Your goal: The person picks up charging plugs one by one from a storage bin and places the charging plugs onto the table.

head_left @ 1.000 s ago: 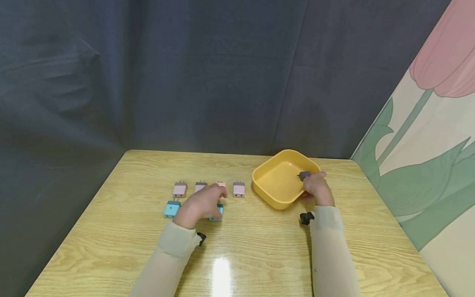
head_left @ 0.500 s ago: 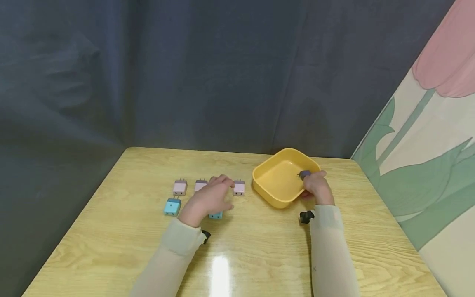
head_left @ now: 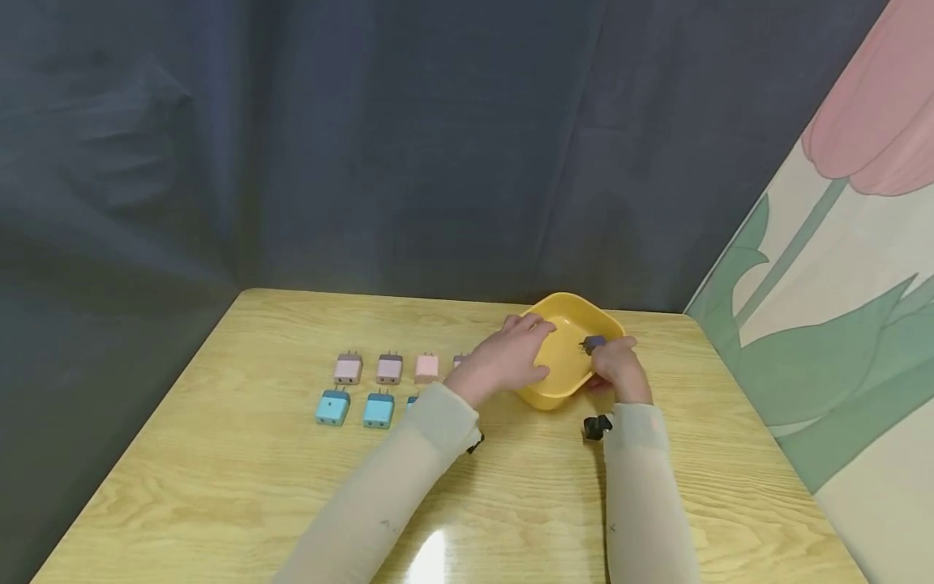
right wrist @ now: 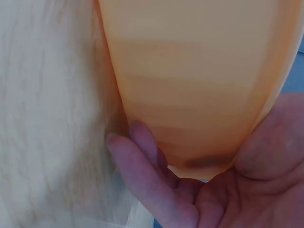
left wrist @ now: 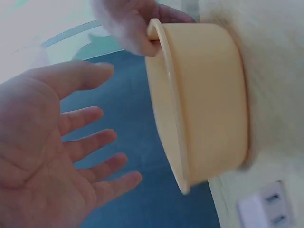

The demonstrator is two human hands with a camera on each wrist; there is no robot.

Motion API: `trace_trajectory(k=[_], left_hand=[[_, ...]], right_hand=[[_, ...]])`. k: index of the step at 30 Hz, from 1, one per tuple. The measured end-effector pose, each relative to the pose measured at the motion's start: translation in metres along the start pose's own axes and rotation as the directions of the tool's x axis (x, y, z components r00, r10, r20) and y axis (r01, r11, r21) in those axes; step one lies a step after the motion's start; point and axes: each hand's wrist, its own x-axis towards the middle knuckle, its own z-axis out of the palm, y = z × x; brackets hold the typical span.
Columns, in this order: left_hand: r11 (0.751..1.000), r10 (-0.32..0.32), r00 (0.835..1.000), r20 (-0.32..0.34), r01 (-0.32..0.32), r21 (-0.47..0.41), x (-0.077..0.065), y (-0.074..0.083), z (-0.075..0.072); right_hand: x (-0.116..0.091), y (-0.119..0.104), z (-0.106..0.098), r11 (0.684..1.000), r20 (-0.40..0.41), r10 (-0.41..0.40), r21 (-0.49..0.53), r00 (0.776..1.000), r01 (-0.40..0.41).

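The yellow plastic bin (head_left: pixel 565 302) stands at the back right of the table. My right hand (head_left: pixel 620 367) grips its right corner; in the right wrist view the fingers (right wrist: pixel 142 175) curl under the outside wall. Inside the bin by that hand lies a dark purple plug adapter (head_left: pixel 593 345). My left hand (head_left: pixel 507 357) hovers over the bin's left rim, fingers spread; the left wrist view shows its palm (left wrist: pixel 33 156) with nothing in it, apart from the bin. To its left are a lilac plug adapter (head_left: pixel 390 369), a pink plug adapter (head_left: pixel 426 368) and a blue plug adapter (head_left: pixel 379 410).
More adapters stand in two rows: another lilac adapter (head_left: pixel 348 368) and another blue adapter (head_left: pixel 332 407) at the left ends, others partly behind my left arm. A dark curtain (head_left: pixel 409 162) hangs behind the wooden table (head_left: pixel 182 454); a flowered panel (head_left: pixel 839 349) borders its right side.
My left hand has moved right from over the adapters to the bin's left rim, uncovering the pink adapter and a blue one. The right hand stays on the bin.
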Motion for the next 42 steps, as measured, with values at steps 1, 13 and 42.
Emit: trace_trajectory(k=[1, 13, 42], left_hand=[[1.000, 0.005, 1.000, 0.021, -0.006, 0.019, 0.010, 0.003, 0.000], [0.987, -0.033, 0.969, 0.246, -0.006, 0.159, 0.083, 0.032, 0.027], [0.950, 0.053, 0.992, 0.110, -0.084, 0.302, 0.062, 0.017, 0.049]], right_hand=[[0.000, 0.001, 0.000, 1.000, 0.006, 0.000, 0.001, 1.000, 0.000], [-0.007, 0.006, 0.003, 1.000, 0.024, -0.003, 0.004, 1.000, 0.003], [-0.008, -0.005, 0.018, 0.999, 0.042, -0.043, -0.029, 0.998, 0.044]])
